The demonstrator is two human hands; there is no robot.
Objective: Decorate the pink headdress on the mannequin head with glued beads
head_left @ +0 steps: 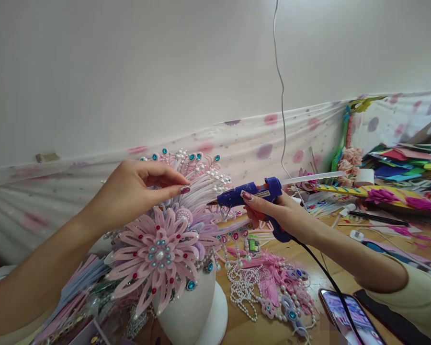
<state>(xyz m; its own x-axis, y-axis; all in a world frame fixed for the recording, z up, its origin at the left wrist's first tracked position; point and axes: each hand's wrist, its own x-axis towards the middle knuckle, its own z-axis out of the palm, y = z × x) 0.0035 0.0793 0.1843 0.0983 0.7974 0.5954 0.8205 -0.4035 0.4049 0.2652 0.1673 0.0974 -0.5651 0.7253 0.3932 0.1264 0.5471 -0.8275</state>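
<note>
Head view: right hand point(289, 211) grips glue gun point(237, 194), long axis near-horizontal, nozzle point(213, 202) leftward, slightly down. Left hand point(138, 189) pinched; cannot tell if holding anything.

Soft light brightens the wall point(201, 72) near the top, dimming leftward, with stretching toward the edges.

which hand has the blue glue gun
The right hand, gripping the blue glue gun; the left hand has no gun and is pinched above the large pink flower.
</note>
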